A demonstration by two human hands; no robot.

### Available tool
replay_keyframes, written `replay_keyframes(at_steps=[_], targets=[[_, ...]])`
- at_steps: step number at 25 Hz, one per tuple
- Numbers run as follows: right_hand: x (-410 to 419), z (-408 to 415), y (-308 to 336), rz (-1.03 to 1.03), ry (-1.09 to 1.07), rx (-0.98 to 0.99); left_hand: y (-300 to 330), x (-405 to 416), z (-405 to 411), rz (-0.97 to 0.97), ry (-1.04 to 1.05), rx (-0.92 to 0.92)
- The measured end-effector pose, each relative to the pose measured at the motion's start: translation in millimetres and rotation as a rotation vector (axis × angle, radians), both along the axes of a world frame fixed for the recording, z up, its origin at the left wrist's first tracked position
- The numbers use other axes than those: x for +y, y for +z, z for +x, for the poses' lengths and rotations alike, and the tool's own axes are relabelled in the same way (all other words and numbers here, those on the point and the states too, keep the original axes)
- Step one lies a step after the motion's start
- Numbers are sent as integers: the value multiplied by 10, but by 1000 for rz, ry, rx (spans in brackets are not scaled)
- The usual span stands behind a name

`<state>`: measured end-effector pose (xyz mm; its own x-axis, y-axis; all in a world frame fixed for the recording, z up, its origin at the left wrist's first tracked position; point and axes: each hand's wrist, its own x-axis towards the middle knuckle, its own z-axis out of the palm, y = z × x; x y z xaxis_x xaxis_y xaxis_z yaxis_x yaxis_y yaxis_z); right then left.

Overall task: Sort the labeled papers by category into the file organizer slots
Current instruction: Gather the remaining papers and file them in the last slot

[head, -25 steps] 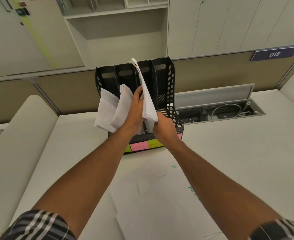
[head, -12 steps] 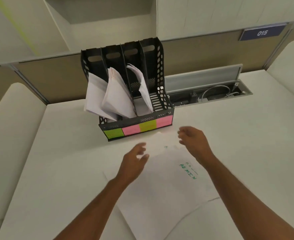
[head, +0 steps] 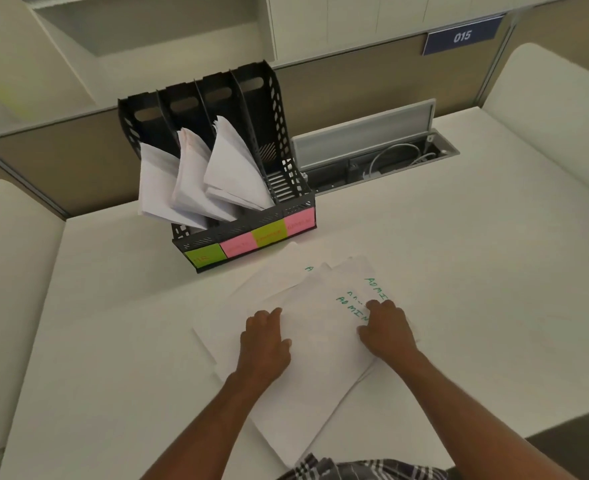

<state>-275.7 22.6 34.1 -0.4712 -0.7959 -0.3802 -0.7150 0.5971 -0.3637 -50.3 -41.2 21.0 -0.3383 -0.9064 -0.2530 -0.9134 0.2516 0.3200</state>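
Observation:
A black file organizer [head: 288, 174] stands at the back of the white desk, with green and pink sticky labels [head: 251, 242] along its front. Its three left slots hold white paper bundles [head: 196, 181]; the rightmost slot looks empty. In front of it lies a fanned pile of white papers [head: 321, 327] with "ADMIN" written in green on several sheets. My left hand [head: 265, 341] presses flat on the pile's left side, and my right hand [head: 386, 330] rests on its right side beside the green writing. Neither hand has lifted a sheet.
An open cable tray [head: 372, 157] with wires is set into the desk right of the organizer. A partition wall with a blue "015" sign [head: 463, 36] runs behind. Padded white panels [head: 12, 271] flank the desk left and right.
Both hands left the papers in the organizer's third slot, drew back toward me and came down onto the pile on the desk. The view tilted down.

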Motion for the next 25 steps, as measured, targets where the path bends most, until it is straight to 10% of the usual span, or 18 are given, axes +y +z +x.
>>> replay_keyframes(at_steps=[9, 14, 25], targets=[[139, 10, -28, -166, 1, -360, 22, -67, 46, 40, 121, 302], [136, -74, -45, -195, -120, -18, 1, -88, 20, 63, 96, 220], [71, -85, -83, -31, -54, 11, -38, -104, -22, 63, 96, 198]])
